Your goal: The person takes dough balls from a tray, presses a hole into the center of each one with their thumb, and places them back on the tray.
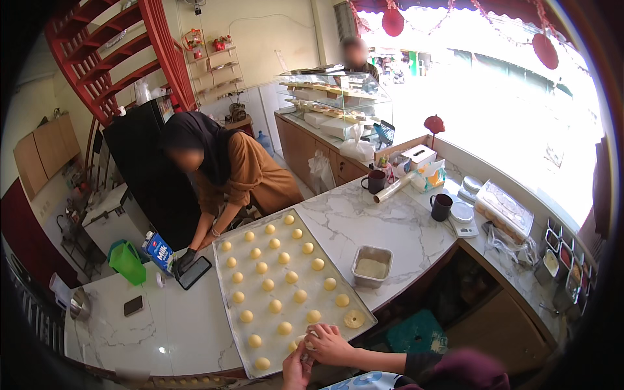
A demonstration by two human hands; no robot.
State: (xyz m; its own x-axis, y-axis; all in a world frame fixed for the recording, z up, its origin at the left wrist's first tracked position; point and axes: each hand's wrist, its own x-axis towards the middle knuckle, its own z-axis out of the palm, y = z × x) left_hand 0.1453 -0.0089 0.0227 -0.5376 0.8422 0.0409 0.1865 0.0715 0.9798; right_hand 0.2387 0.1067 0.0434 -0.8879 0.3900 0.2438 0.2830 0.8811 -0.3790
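Near the lower edge of the tray, my left hand (297, 364) and my right hand (328, 344) meet with fingers closed around a small pale piece of dough (307, 340), partly hidden by the fingers. The metal tray (234, 331) is lined with pale paper and bears several round yellow dough balls (300, 296) in loose rows. One flattened round piece with a hole in its middle (353, 318) lies at the tray's right corner, just right of my right hand. A square metal container (380, 257) with pale contents stands on the marble counter right of the tray.
Across the marble counter (338, 221), a co-worker (253, 169) bends over a phone (194, 272), near a milk carton (156, 250) and green jug (130, 260). Mugs (441, 207), a scale (463, 221) and steel containers (559, 260) line the right. Another person (361, 62) is behind the glass display.
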